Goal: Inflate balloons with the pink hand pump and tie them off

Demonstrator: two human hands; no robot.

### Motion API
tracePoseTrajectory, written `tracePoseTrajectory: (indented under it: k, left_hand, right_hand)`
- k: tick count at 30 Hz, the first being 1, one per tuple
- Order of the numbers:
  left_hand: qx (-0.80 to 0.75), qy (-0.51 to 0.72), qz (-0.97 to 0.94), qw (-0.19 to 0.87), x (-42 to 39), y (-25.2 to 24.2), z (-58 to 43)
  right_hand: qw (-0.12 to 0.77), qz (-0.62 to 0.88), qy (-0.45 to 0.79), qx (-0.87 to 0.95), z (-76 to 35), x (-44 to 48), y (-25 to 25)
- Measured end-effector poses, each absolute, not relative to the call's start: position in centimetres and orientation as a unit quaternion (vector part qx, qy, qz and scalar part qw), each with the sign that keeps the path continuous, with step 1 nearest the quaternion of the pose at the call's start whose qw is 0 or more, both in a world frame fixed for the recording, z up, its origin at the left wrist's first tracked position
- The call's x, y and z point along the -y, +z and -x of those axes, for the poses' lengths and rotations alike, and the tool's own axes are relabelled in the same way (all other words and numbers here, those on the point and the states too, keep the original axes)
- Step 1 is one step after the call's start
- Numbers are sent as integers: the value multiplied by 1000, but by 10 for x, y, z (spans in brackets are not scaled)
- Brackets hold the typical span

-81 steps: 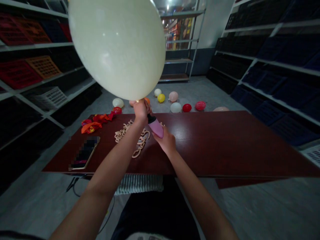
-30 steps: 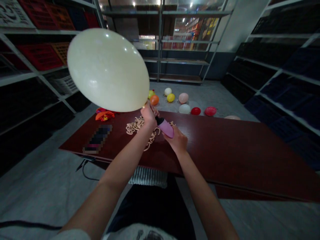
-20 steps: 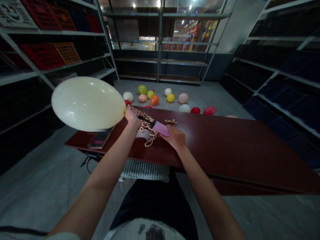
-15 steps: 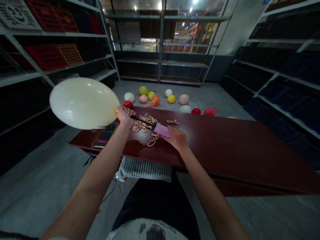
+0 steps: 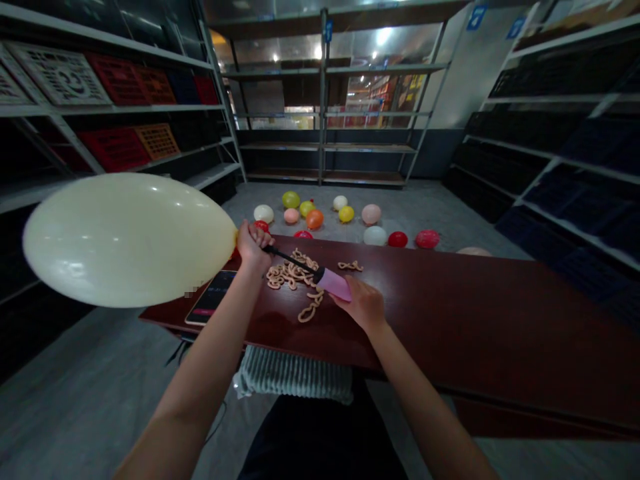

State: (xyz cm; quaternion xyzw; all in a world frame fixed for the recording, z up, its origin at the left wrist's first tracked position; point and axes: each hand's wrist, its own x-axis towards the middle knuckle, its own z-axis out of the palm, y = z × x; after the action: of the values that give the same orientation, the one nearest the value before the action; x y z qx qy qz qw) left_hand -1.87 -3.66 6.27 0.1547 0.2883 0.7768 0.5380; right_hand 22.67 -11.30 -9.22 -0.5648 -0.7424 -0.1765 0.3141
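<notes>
My left hand (image 5: 253, 245) is closed around the neck of a big pale yellow inflated balloon (image 5: 127, 240), which juts out to the left past the table edge. My right hand (image 5: 364, 308) grips a small pink pump (image 5: 334, 285) resting on the dark red table (image 5: 450, 313). The pump's thin black nozzle (image 5: 290, 258) reaches from the pump to my left fist. Below the nozzle lies a heap of several limp tan balloons (image 5: 295, 277).
A phone (image 5: 213, 297) lies on the table's left end. Several inflated balloons (image 5: 345, 215) in different colours sit on the grey floor beyond the table. Metal shelving with crates (image 5: 117, 143) lines both sides and the back. A grey ribbed cushion (image 5: 295, 377) sits under the table's near edge.
The balloon has swung from above my left hand down to its left side, lying level. The pump's nozzle now shows stretched between the hands. My view has tilted up.
</notes>
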Motion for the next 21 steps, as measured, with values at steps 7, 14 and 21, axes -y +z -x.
tracePoseTrajectory:
  k: [7, 14, 21]
  left_hand:
    - [-287, 741, -199, 574, 32, 49, -63]
    - [-307, 699, -221, 608, 30, 34, -111]
    - [-324, 714, -191, 590, 28, 37, -85]
  right_hand:
    - [373, 582, -171, 702, -229, 109, -95]
    - [394, 629, -136, 657, -229, 109, -93]
    - [344, 631, -98, 689, -226, 110, -86]
